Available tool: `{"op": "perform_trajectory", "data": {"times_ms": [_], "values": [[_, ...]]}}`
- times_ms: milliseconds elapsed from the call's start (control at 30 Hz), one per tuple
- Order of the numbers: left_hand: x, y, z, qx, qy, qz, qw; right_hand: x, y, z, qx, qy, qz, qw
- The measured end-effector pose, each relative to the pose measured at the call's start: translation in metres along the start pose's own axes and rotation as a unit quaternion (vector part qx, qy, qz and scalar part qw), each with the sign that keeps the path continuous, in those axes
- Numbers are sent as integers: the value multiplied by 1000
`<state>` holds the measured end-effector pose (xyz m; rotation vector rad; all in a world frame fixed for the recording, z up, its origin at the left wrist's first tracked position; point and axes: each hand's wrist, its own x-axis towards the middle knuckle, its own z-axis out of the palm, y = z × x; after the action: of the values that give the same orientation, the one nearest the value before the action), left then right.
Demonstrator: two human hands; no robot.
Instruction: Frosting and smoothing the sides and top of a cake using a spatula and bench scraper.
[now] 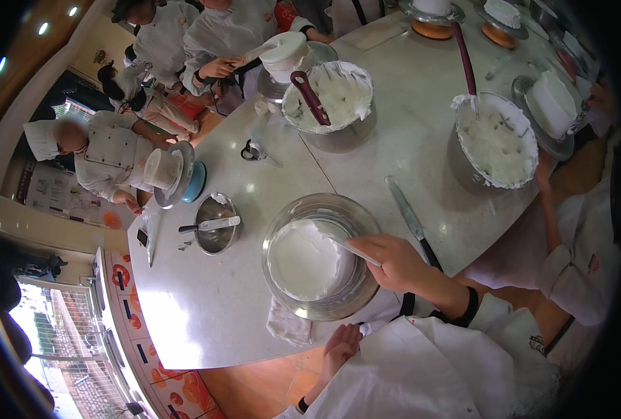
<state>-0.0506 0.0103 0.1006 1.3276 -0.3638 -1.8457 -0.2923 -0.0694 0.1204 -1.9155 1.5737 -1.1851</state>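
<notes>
A round cake form coated in white cream sits on a metal cake turntable before me. In my right hand is a flat scraper, its cream-smeared end at the cake's upper right rim. Ridges of cream ring the turntable on the cake's right. My left hand rests low by the table edge, close to my white jacket, with nothing visible in it; its fingertips are partly hidden. A folded white cloth lies beside the turntable. Right of it lies a palette knife with a dark handle.
Two cream-filled metal pots stand farther back, each with a dark-red-handled spatula. A steel bowl with a palette knife across it is left. Scissors and a piping bag lie beyond. Co-workers stand around the table.
</notes>
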Motion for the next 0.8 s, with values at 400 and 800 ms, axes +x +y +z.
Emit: {"op": "perform_trajectory", "data": {"times_ms": [400,800], "values": [[4,4,-17,-57,-36,-106,992,-4,-1,0,2,-10,-2,1000],[-7,12,7,12,-43,-148,988,-5,0,1,3,-26,11,1000]]}}
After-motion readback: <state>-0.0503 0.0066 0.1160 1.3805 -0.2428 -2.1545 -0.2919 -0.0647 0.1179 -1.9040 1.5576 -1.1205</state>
